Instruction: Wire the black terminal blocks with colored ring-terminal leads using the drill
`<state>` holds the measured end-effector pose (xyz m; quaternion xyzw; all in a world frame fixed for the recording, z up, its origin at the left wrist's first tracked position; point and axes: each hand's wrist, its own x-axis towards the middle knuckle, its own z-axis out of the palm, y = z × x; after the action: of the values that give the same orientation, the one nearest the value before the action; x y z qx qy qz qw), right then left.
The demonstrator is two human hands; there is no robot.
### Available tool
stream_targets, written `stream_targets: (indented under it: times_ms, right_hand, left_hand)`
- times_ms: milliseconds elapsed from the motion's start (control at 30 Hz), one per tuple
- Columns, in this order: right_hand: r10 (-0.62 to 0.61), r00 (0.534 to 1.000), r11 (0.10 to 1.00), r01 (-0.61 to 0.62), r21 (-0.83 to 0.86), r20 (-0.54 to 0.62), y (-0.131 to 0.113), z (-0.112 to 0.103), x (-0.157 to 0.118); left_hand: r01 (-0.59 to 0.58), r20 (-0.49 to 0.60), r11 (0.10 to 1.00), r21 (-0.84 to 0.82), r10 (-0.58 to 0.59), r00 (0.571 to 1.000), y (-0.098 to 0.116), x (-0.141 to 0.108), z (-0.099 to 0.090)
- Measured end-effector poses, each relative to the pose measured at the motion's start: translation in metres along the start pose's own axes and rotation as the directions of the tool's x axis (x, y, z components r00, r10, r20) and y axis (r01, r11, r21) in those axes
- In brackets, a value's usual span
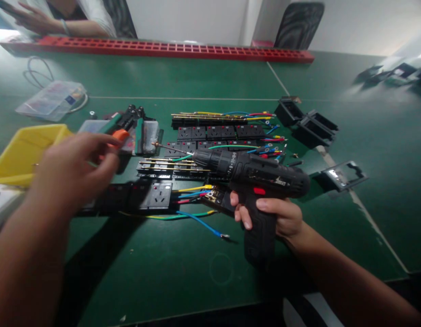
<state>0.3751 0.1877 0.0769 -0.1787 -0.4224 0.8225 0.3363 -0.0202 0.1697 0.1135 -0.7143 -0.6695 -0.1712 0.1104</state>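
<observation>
Black plastic forms the body of a cordless drill (265, 175), held by its grip in the right hand (287, 218) above the middle of the green tabletop (183, 281). That hand is closed around the grip, and the drill's long bit (174, 149) points left, with a small copper-coloured piece at its tip. On the left, the raised left hand (74, 170) has its fingers partly curled beside an orange item (120, 136); whether it grips this cannot be told.

Beneath and beyond the drill, black socket strips (159, 195) lie in several rows, some showing brass-coloured bars, with yellow, blue, red and green wires at their right ends. A loose-ended blue wire (203, 223) reaches nearer. A yellow bin (13, 152) sits at left, a clear plastic case (52, 102) farther off. Black frames (315, 129) lie at right. Along the far side runs a red slotted strip (163, 49), with a person's forearm (84, 28) behind its left end.
</observation>
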Motion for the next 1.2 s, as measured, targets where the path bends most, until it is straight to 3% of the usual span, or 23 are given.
stream_targets:
  times_ms: [33, 67, 100, 167, 233, 367, 500, 700, 800, 1000, 1200]
  right_hand:
    - [0.000, 1.000, 1.000, 0.000, 0.002, 0.003, 0.000, 0.000, 0.000]
    - [-0.001, 1.000, 1.000, 0.001, 0.005, 0.005, 0.001, -0.001, 0.000]
    - [-0.003, 1.000, 1.000, 0.003, 0.005, 0.007, 0.001, -0.001, 0.000]
    - [-0.008, 1.000, 1.000, 0.008, -0.010, 0.009, 0.001, -0.001, 0.000]
    - [-0.015, 1.000, 0.999, 0.015, -0.035, 0.004, 0.000, 0.000, 0.000]
    - [-0.010, 1.000, 0.998, 0.009, -0.059, -0.011, -0.001, 0.001, 0.000]
    - [-0.009, 1.000, 0.999, 0.009, -0.037, 0.009, 0.000, 0.001, 0.000]
    - [-0.008, 1.000, 0.999, 0.008, -0.048, -0.007, 0.000, 0.001, 0.000]
    - [-0.002, 1.000, 0.998, 0.002, -0.056, -0.008, 0.000, 0.001, 0.000]
    - [0.006, 1.000, 0.999, -0.006, -0.041, -0.003, 0.000, 0.000, -0.001]
    - [0.009, 1.000, 0.999, -0.009, -0.042, -0.001, 0.001, -0.001, -0.001]
  left_hand:
    - [-0.143, 0.105, 0.985, -0.095, 0.153, 0.983, 0.029, 0.000, 0.000]
    - [-0.291, 0.185, 0.933, -0.212, 0.330, 0.926, 0.054, -0.002, 0.001]
    - [-0.400, 0.195, 0.870, -0.289, 0.463, 0.865, 0.075, -0.004, 0.004]
    - [-0.458, 0.231, 0.835, -0.306, 0.532, 0.815, 0.103, -0.013, 0.012]
    - [-0.484, 0.219, 0.843, -0.236, 0.531, 0.818, 0.117, -0.021, 0.022]
    - [-0.515, 0.122, 0.851, -0.107, 0.525, 0.842, 0.123, -0.028, 0.035]
    - [-0.519, 0.046, 0.848, -0.110, 0.526, 0.850, 0.125, -0.029, 0.042]
    - [-0.452, 0.087, 0.878, -0.155, 0.468, 0.879, 0.129, -0.029, 0.045]
    - [-0.454, 0.120, 0.877, -0.157, 0.474, 0.873, 0.129, -0.028, 0.044]
    - [-0.501, 0.012, 0.831, -0.241, 0.519, 0.855, 0.124, -0.028, 0.045]
    - [-0.550, 0.019, 0.808, -0.209, 0.566, 0.824, 0.125, -0.026, 0.042]
